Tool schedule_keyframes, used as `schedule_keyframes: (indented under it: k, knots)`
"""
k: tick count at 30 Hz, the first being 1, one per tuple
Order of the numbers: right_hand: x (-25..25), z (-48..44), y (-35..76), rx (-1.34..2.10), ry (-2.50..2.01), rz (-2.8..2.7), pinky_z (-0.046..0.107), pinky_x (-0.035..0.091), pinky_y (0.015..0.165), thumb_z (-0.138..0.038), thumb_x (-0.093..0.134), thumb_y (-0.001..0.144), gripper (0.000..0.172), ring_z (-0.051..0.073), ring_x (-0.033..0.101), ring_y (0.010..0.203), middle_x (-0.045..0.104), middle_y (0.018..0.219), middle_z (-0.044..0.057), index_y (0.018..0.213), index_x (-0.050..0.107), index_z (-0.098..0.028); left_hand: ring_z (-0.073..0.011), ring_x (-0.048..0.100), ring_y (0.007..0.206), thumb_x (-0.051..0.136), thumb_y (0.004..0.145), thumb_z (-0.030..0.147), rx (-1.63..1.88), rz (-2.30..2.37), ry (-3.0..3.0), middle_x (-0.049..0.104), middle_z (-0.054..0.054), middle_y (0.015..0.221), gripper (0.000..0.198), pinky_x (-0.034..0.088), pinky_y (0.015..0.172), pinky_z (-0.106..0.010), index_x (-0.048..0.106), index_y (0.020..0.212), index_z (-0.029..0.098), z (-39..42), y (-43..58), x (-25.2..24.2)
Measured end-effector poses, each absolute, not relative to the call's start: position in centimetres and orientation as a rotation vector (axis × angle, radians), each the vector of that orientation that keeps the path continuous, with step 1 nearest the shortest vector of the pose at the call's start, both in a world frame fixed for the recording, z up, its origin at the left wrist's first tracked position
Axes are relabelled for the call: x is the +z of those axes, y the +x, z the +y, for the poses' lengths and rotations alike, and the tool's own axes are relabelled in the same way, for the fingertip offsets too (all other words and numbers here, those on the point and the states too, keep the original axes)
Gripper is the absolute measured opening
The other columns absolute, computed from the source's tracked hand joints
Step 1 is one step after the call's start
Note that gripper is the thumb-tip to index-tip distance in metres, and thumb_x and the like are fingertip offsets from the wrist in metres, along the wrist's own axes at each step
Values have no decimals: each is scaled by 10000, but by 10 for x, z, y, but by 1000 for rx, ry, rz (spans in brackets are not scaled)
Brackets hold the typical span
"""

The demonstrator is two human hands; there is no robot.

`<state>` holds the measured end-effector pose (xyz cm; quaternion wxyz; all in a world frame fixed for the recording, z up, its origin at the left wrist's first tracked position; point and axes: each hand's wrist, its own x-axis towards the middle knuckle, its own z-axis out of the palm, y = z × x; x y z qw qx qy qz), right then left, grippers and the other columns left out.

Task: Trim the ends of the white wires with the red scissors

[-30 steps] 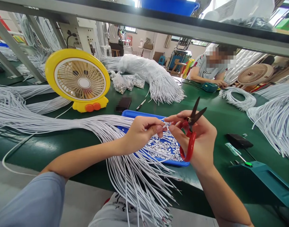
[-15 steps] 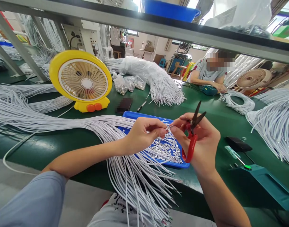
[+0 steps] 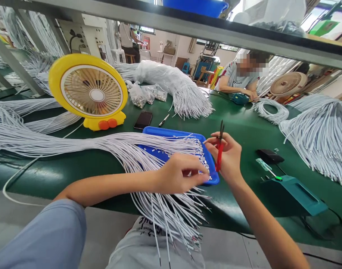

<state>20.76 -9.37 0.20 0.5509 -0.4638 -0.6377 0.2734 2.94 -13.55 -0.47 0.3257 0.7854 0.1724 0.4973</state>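
My right hand [image 3: 228,153] is closed around red-handled scissors [image 3: 219,155], whose dark blades point up beyond the right edge of the blue tray [image 3: 213,158]. My left hand [image 3: 182,173] hovers over the front of that tray, thumb and forefinger apart with nothing visible between them. Below and around it fans a bundle of white cables [image 3: 156,209], their stripped ends hanging over the table's front edge. Other cables from the bundle lie across the tray with shiny metal pieces at their tips. Loose small metal pieces [image 3: 161,151] are partly hidden by my left hand and the cables.
A yellow fan [image 3: 96,95], a phone [image 3: 143,120] and a pen [image 3: 164,120] stand or lie behind the tray. A teal device [image 3: 295,196] is at right. Wrapped cables [image 3: 185,89] and a person [image 3: 238,80] are across the table, under an overhead shelf [image 3: 187,28].
My hands have separated. The left has moved down and nearer, its fingers opening from a pinch; the right has turned the scissors, whose blades now look closer together. The camera view has shifted slightly.
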Motion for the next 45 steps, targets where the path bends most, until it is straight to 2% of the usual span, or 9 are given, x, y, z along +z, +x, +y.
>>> schedule_keyframes:
  k: [7,13,21,24,26,28,33,39,45]
  knots:
    - [-73,-62,254,700,-1302,-1649,283,472,581,-233,647,635,254,152,608,593,680,674,27,873,617,-152,-88,551,527,557,884,268,899,21,2575,639,-15,654,170,339,426,-252,691,828,179,-154,39,-30]
    - [-88,-52,267,506,-1422,-1645,296,459,682,-223,648,661,246,150,582,659,660,724,22,897,663,-155,-79,573,573,567,877,218,643,40,2510,679,2,715,122,335,469,-261,680,840,188,-151,39,-36]
    - [-101,-37,276,388,-1369,-1394,284,468,659,-202,650,708,250,138,587,657,647,750,17,957,649,-180,-87,482,485,456,951,328,610,63,2892,659,-13,715,309,221,424,-287,669,799,163,-161,48,-48]
    - [-102,-36,277,400,-1327,-1374,266,444,627,-221,672,714,271,123,589,650,646,734,37,973,654,-139,-90,511,537,470,948,394,617,85,2912,667,-26,804,308,228,426,-263,684,973,174,-150,45,-38]
    - [-102,-37,277,390,-1307,-1369,258,433,608,-238,676,718,277,116,590,645,644,729,42,970,654,-124,-99,553,607,477,950,376,608,274,2919,675,-51,877,306,273,460,-243,671,1075,175,-129,36,-29]
    - [-102,-39,275,371,-1289,-1364,256,436,610,-229,663,726,263,112,593,647,640,726,30,969,647,-130,-122,594,682,457,956,274,504,662,2987,680,-67,878,275,325,532,-240,707,953,161,-100,23,-23]
    - [-102,-41,268,260,-1261,-1318,297,471,623,-160,634,707,230,151,603,637,615,689,-14,935,629,-194,-255,661,910,574,846,195,-126,1544,2997,698,-113,977,169,432,711,-293,709,915,120,-43,-6,-28]
    - [-104,-42,267,230,-1272,-1353,331,494,625,-189,595,739,195,181,614,638,614,701,-15,919,615,-258,-251,669,948,451,856,128,-313,1697,2922,706,-120,1021,283,462,775,-312,697,993,151,-37,-11,-35]
    - [-108,-44,264,233,-1217,-1398,330,493,604,-192,598,748,188,183,614,627,602,691,-17,925,611,-252,-245,652,883,465,818,199,-209,1705,2888,713,-115,953,262,441,745,-309,709,893,142,-30,-16,-30]
